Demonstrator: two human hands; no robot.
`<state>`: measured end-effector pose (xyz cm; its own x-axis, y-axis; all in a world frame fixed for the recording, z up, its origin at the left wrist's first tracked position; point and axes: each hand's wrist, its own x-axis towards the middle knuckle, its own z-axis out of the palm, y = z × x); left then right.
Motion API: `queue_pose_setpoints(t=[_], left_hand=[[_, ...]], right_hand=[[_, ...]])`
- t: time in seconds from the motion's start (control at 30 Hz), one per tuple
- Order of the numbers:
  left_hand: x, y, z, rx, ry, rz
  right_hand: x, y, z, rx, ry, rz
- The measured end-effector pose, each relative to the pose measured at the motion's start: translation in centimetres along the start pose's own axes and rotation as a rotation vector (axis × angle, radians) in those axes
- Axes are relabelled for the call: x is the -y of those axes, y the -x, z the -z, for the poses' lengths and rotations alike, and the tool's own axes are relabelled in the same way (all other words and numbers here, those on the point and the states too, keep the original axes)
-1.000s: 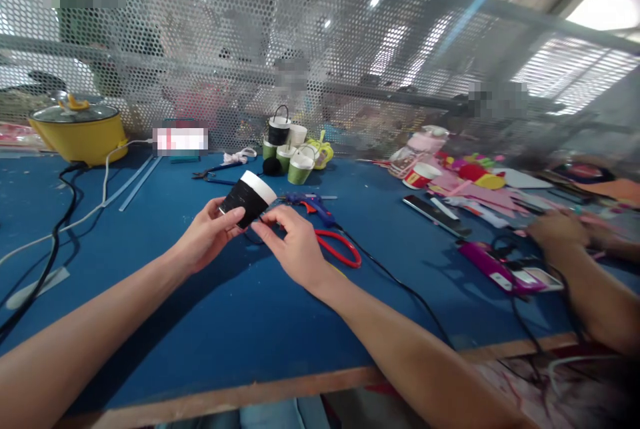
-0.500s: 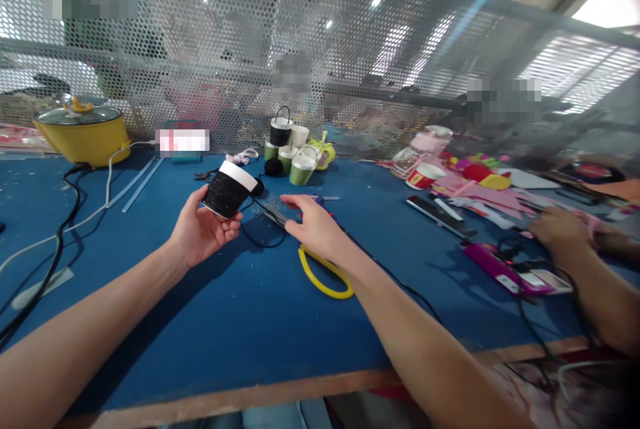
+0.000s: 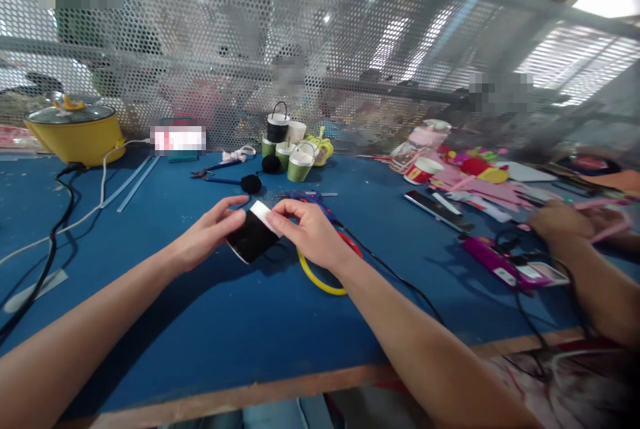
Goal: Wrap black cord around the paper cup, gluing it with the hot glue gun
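Note:
A black paper cup with a white rim (image 3: 253, 235) lies tilted between both my hands, low over the blue table (image 3: 210, 322). My left hand (image 3: 207, 239) cradles its base and side with curled fingers. My right hand (image 3: 307, 232) pinches the white rim from the right. A thin black wire loops from the cup toward a black pompom (image 3: 251, 183) behind it. Under my right wrist lie a yellow loop (image 3: 315, 279) and red-handled scissors (image 3: 350, 243).
A blue glue gun (image 3: 313, 199) lies behind my right hand, its black cord running right. Several green and white cups (image 3: 290, 149) stand at the back by the mesh wall. A yellow pot (image 3: 75, 132) sits far left. Another person's hands (image 3: 565, 222) work among felt scraps at right.
My left hand lowered the cup toward the table and tipped it. My right hand came back from the table and took hold of the cup's rim.

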<state>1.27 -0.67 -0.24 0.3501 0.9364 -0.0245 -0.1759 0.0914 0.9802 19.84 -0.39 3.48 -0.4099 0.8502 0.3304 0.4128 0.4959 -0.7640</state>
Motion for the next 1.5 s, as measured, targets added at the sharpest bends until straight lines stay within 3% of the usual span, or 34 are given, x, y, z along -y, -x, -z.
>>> queue_pose_setpoints(t=[0.07, 0.17, 0.33, 0.53, 0.77, 1.0, 1.1, 1.2, 1.37, 1.5], left_hand=[[0.0, 0.3, -0.2, 0.070, -0.104, -0.023], [0.1, 0.5, -0.4, 0.139, -0.048, -0.018], [0.3, 0.3, -0.3, 0.122, 0.177, 0.054], [0.1, 0.4, -0.4, 0.125, 0.210, 0.054], [0.4, 0.0, -0.5, 0.012, 0.055, -0.068], [-0.1, -0.1, -0.2, -0.115, -0.384, -0.257], [-0.2, -0.1, -0.2, -0.230, -0.355, -0.312], [0.0, -0.3, -0.1, -0.243, -0.284, -0.271], [0.4, -0.6, 0.4, -0.274, -0.331, -0.328], [0.4, -0.7, 0.4, -0.287, -0.277, -0.397]], right_hand=[[0.0, 0.1, -0.3, 0.022, -0.012, -0.003], [-0.2, 0.1, -0.5, 0.018, -0.074, -0.010], [-0.4, 0.0, -0.2, 0.022, -0.098, -0.006], [-0.3, 0.0, -0.2, 0.003, -0.053, 0.013], [-0.4, -0.2, -0.3, 0.008, -0.007, 0.052], [-0.3, 0.1, -0.6, 0.045, -0.021, -0.037], [-0.9, 0.0, -1.4, -0.011, -0.267, -0.137], [-1.6, -0.2, -2.0, -0.047, -0.468, -0.231], [-1.9, -0.5, -1.3, -0.159, -0.323, -0.262], [-1.7, -0.4, -1.4, -0.039, -0.394, -0.382]])
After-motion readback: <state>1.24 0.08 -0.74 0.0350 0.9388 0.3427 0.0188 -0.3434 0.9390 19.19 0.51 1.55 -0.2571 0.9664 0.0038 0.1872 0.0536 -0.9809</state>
